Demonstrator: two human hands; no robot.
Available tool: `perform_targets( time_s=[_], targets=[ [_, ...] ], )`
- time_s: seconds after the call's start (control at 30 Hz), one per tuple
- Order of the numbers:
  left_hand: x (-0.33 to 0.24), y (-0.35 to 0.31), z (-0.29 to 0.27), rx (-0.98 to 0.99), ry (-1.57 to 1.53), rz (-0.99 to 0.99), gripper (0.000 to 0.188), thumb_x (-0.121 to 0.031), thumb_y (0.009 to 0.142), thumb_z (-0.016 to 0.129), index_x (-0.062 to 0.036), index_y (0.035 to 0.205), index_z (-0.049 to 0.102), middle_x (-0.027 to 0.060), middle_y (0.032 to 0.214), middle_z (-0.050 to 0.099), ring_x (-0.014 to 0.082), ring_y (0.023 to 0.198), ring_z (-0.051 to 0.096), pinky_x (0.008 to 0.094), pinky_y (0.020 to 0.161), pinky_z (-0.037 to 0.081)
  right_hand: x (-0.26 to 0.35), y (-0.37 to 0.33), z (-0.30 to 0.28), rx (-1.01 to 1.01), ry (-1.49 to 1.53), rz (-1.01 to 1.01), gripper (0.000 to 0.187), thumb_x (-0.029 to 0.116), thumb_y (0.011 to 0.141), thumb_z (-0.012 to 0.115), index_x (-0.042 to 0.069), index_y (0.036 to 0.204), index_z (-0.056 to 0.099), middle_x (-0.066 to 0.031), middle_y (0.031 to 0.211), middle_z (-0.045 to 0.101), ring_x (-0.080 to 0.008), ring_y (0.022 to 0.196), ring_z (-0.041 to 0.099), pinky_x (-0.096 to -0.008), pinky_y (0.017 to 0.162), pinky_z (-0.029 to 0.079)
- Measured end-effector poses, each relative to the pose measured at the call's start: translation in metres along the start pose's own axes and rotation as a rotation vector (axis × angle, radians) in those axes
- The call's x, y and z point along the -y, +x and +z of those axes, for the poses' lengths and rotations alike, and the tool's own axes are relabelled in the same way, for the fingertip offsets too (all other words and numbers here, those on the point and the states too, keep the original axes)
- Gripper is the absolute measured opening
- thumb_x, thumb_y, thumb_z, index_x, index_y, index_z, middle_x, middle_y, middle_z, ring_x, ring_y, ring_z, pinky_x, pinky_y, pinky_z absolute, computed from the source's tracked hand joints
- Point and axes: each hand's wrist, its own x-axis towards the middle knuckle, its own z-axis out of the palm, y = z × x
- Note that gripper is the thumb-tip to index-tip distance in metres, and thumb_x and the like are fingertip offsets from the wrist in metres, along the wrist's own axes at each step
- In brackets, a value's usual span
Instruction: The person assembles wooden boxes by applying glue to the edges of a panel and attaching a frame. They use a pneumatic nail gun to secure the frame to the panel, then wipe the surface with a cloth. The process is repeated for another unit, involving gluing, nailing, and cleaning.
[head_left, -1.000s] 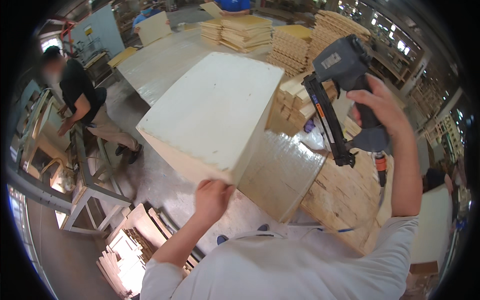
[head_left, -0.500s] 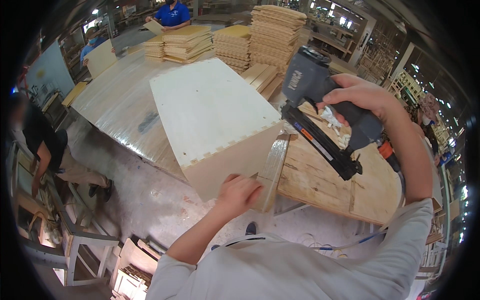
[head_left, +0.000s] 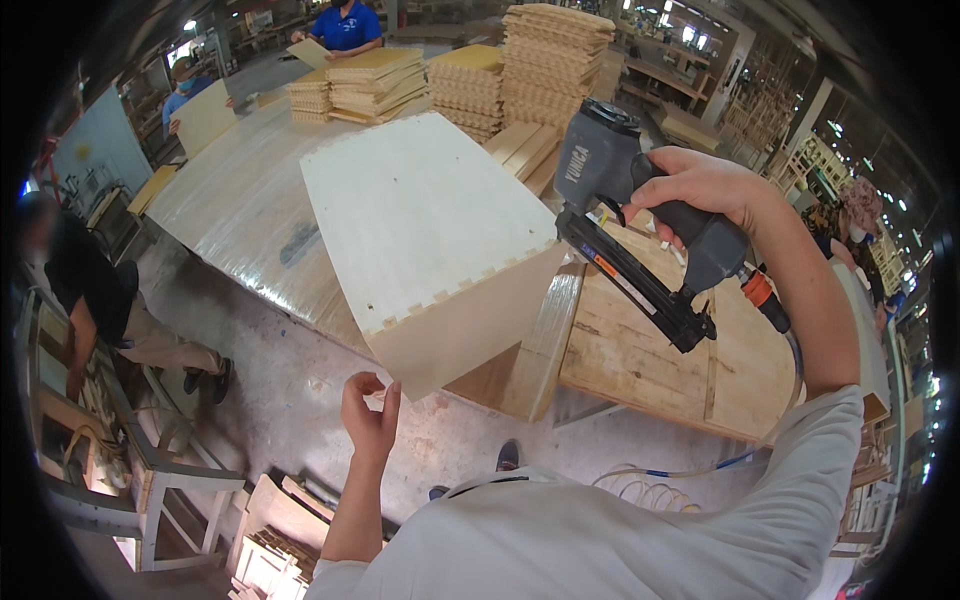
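Observation:
A pale wooden box (head_left: 425, 215) with finger-jointed edges rests on the worktable in front of me, its light face up and its plain side panel toward me. My right hand (head_left: 690, 195) is wrapped round the handle of a dark grey pneumatic nail gun (head_left: 598, 160). The gun's nose is at the box's right corner; whether it touches the wood I cannot tell. My left hand (head_left: 372, 415) is just beside the box's lower near-left corner, with fingers curved and apart. It appears to hold nothing, and contact with the corner is unclear.
Stacked panels (head_left: 375, 85) and a taller stack (head_left: 555, 65) stand on the plastic-wrapped table (head_left: 225, 220). A plywood surface (head_left: 640, 375) is at the right. An air hose (head_left: 720, 463) trails below it. A co-worker (head_left: 95, 290) bends at the left; others handle boards behind.
My left hand has moved left along the box's near side, from its right part to the lower left corner, and its fingers have opened. The nail gun has shifted slightly left.

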Motion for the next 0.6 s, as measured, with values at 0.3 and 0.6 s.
perform_targets(
  time_s=[0.3, 0.6],
  targets=[
    [-0.003, 0.020, 0.013, 0.084, 0.094, 0.137, 0.029, -0.014, 0.077, 0.073, -0.0037, 0.098, 0.057, 0.0111, 0.091, 0.060, 0.0288, 0.086, 0.056, 0.0375, 0.075, 0.044, -0.001, 0.000, -0.003, 0.023, -0.047, -0.011, 0.032, 0.016, 0.081, 0.066, -0.001, 0.104, 0.051, -0.0077, 0.093, 0.062, -0.0106, 0.054, 0.058, -0.0262, 0.045, 0.052],
    [0.003, 0.022, 0.010, 0.099, 0.140, 0.144, 0.020, -0.016, 0.077, 0.073, -0.0066, 0.086, 0.057, 0.0064, 0.079, 0.061, 0.0270, 0.076, 0.056, 0.0377, 0.070, 0.040, 0.022, -0.016, 0.029, 0.046, -0.023, -0.101, 0.032, 0.019, 0.079, 0.066, -0.001, 0.102, 0.055, -0.0068, 0.087, 0.062, -0.0108, 0.057, 0.057, -0.0265, 0.048, 0.049]
  ],
)
